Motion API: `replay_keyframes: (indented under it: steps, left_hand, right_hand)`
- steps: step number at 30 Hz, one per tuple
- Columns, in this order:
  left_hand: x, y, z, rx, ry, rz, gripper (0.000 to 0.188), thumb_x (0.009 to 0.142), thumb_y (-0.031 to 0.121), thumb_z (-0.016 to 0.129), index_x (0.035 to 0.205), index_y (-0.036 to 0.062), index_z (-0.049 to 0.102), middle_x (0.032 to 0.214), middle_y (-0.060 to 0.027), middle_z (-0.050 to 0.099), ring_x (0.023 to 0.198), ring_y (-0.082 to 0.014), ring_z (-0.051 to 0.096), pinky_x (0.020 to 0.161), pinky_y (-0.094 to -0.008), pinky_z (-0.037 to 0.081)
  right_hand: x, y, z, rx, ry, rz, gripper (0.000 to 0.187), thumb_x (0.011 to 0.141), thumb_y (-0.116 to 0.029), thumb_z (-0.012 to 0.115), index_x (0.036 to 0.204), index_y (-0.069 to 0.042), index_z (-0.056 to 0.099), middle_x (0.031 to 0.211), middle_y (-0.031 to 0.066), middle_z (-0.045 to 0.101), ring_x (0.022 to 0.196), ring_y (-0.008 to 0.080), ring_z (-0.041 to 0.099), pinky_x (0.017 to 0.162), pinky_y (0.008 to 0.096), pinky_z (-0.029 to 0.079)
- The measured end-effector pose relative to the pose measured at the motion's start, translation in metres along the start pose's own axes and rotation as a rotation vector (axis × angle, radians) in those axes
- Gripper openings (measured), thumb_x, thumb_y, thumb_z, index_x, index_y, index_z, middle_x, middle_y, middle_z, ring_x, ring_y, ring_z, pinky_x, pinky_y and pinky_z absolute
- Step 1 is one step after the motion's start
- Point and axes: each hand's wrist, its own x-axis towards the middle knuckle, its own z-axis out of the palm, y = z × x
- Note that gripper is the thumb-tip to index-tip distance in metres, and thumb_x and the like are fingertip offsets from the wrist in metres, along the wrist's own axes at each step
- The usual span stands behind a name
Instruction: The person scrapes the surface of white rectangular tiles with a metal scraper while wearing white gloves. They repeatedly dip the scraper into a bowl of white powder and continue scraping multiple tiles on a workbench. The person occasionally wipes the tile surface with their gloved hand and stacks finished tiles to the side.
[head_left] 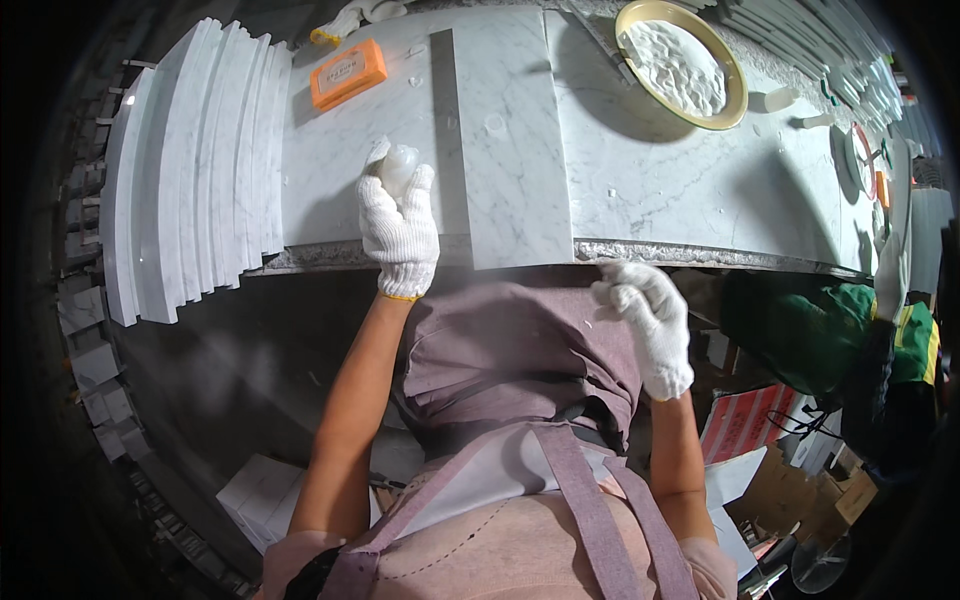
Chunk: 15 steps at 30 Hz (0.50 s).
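My left hand (398, 230), in a white knit glove, is over the marble worktop and closed around a small translucent whitish object (401, 165) whose kind I cannot make out. Just right of it lies a long pale grey-veined marble strip (512, 150), its end reaching the table's front edge. My right hand (650, 325), gloved the same way, hovers by that front edge before my apron. Its fingers are curled in, and whatever may be between them is too small to name.
An orange box (348, 75) sits at the back left. Marble slabs (190, 160) stand stacked at the left. A yellow-rimmed bowl (738, 95) of white powder or paste is at the back right. Beside me on the right is another person in green (810, 325), with a gloved hand (888, 275).
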Motion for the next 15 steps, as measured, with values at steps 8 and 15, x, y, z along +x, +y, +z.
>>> replay_keyframes:
  steps: [8,15]
  left_hand:
    - [-0.003,-0.002,0.001,0.086,0.009,0.026,0.049,0.097,0.01,0.078,0.14,0.0001,0.056,0.126,-0.0122,0.071,0.111,-0.0205,0.069,0.102,-0.0357,0.054]
    - [-0.004,-0.001,0.001,0.173,0.0,0.022,0.053,0.095,0.017,0.081,0.138,-0.0014,0.057,0.124,-0.0128,0.07,0.11,-0.0235,0.068,0.101,-0.0387,0.053]
  right_hand:
    - [0.06,-0.063,-0.04,-0.351,0.342,-0.203,0.036,0.103,-0.016,0.07,0.137,-0.004,0.071,0.101,0.0039,0.073,0.077,0.0092,0.067,0.066,0.0231,0.055]
    - [0.134,-0.106,-0.055,-0.561,0.387,-0.301,0.033,0.104,-0.02,0.069,0.134,-0.007,0.073,0.088,0.0028,0.072,0.068,0.0072,0.062,0.059,0.0244,0.051]
